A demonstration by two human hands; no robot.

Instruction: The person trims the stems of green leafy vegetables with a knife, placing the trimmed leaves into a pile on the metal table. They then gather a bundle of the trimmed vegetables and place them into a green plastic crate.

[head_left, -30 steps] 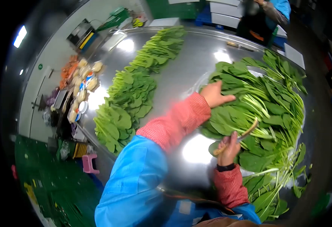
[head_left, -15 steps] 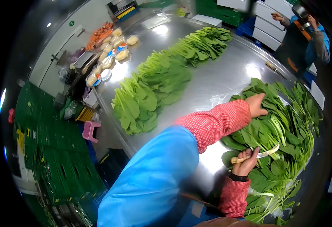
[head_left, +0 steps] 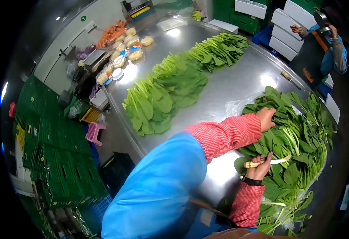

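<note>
1. Head view: the leafy greens (head_left: 308, 133) lie heaped toward the right end of the steel worktop (head_left: 232, 81), and a row of bundled greens (head_left: 186, 79) runs from near its left edge toward the far edge.
2. Between heap and row, a broad strip of bare, shiny steel leaves open room; clear plastic (head_left: 235, 107) pokes out at the heap's left side.
3. The left hand (head_left: 266, 118) rests on the heap with bent fingers; whether they pinch a leaf or stalk, I cannot tell.
4. The right hand (head_left: 259, 167) is wrapped firmly around the handle of a curved knife (head_left: 280, 161), its blade pointing right over the greens. Whether the blade touches them is unclear.
5. A wooden-handled tool (head_left: 290, 79) lies close to the far edge, beyond which a person (head_left: 315, 53) stands.
6. The left arm's blue sleeve (head_left: 158, 179) and the wearer's body hide much of the near edge.
7. Wrapped packs (head_left: 132, 42) crowd the left edge; black lens borders swallow the room's outer parts.
</note>
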